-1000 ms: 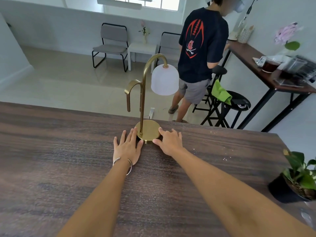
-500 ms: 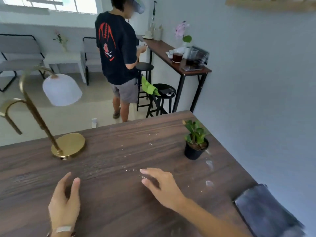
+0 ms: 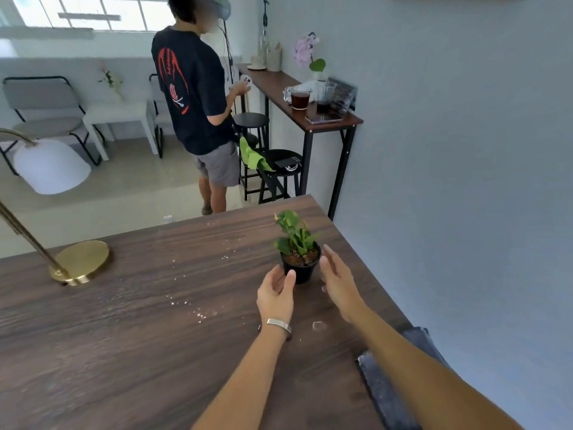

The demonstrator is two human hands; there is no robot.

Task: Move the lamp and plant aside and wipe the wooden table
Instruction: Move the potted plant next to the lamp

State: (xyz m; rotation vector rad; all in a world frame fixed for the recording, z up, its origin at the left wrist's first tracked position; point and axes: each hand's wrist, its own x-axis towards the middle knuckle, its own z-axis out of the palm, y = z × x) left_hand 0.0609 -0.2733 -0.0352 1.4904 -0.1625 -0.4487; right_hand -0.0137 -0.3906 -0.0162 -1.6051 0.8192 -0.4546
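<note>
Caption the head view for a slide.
Both open hands, left and right, flank the potted plant on the crumb-strewn table.

Pale blue wall (image 3: 465,150), tiled floor (image 3: 130,193), grey chair (image 3: 43,103), narrow bar table (image 3: 291,88), black stools (image 3: 283,172).

Lamp (image 3: 46,212) at table's (image 3: 124,352) left, plant (image 3: 299,252) right, cloth (image 3: 393,383) nearer

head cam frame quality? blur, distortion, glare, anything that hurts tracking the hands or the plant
Head view: the plant and its pot are fairly sharp, the left hand and right hand only slightly soft. Wood grain on the table smears toward the near edge. Wide-angle bending tilts the wall and lamp. Daylight is soft; the windows are blown out, with no glare on the table.
</note>
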